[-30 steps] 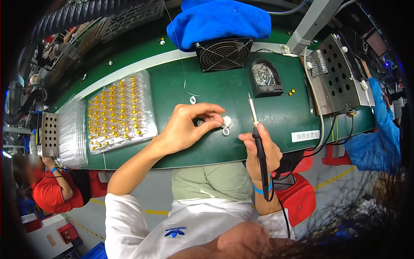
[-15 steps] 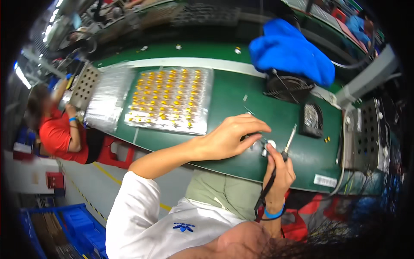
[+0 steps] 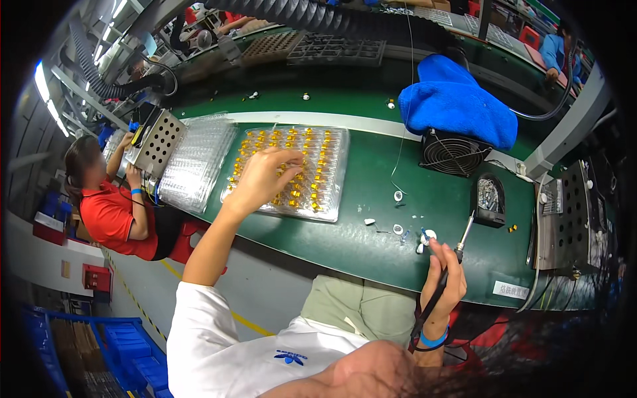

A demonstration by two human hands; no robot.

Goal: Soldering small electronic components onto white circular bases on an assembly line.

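My left hand point(image 3: 264, 178) is over a clear tray point(image 3: 340, 189) filled with rows of small yellow-and-metal parts point(image 3: 292, 134). Its thumb and fingers curl toward each other among the parts; what lies between the fingertips is too small to make out. In my right hand point(image 3: 446, 277) is a soldering iron point(image 3: 468, 233), its tip slanting up and away over the green table. By that hand's fingertips is a white round piece point(image 3: 428, 235) with a blue bit on it. Small white pieces point(image 3: 398, 229) lie on the table to its left.
Stacked clear trays point(image 3: 199, 159) stand left of the filled one. A fan point(image 3: 454, 154) draped with a blue cloth point(image 3: 458, 96), a black holder point(image 3: 490, 199) and a perforated metal box point(image 3: 564, 215) stand at right. A thin wire point(image 3: 403, 142) hangs down. A co-worker point(image 3: 113, 199) sits at far left.
My left hand has moved from beside the right hand, leftward to the tray of yellow parts. My right hand still holds the soldering iron near the white piece. The view has shifted slightly.
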